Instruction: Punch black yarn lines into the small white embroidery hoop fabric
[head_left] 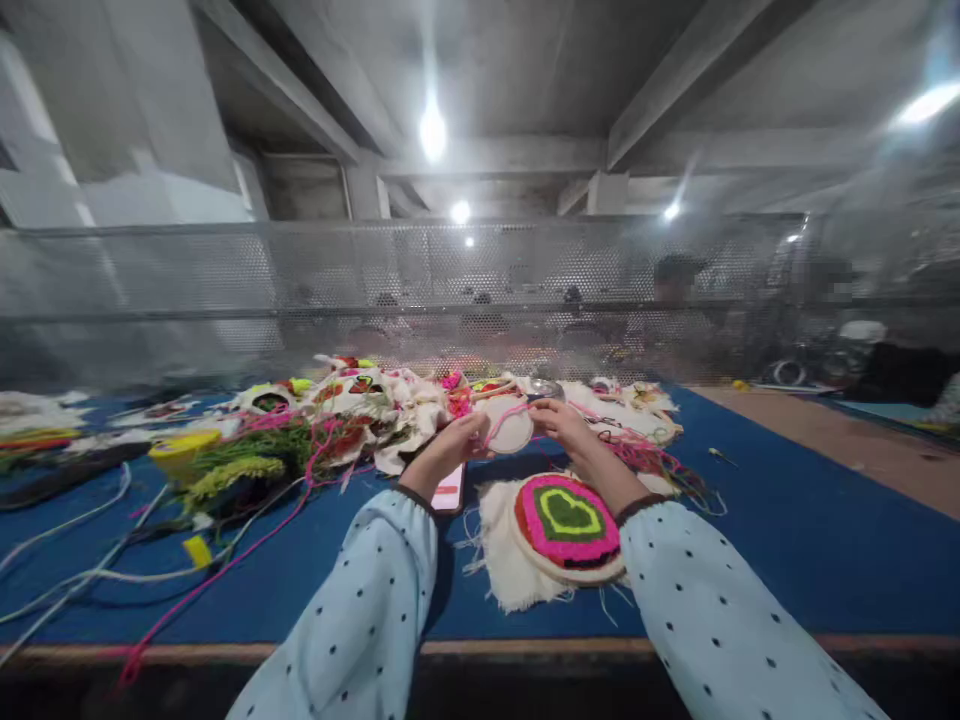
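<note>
While both hands pinch it, a small round hoop (pixel 512 430) hangs above the blue worktop (pixel 787 510).
Left hand (pixel 450 445) fingers and right hand (pixel 562 425) fingers clamp its rim; the pink yarn (pixel 504 415) is best kept taut, heart hoop (pixel 568 525) at 6 o'clock.

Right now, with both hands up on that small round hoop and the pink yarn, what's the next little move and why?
Probably draw the pink yarn snug with the left hand while the right hand steadies the small hoop. The yarn runs loosely over the hoop's top between both hands, and the hoop is held off the blue table above the finished heart piece. Details at the fingertips are too small to confirm.
</note>
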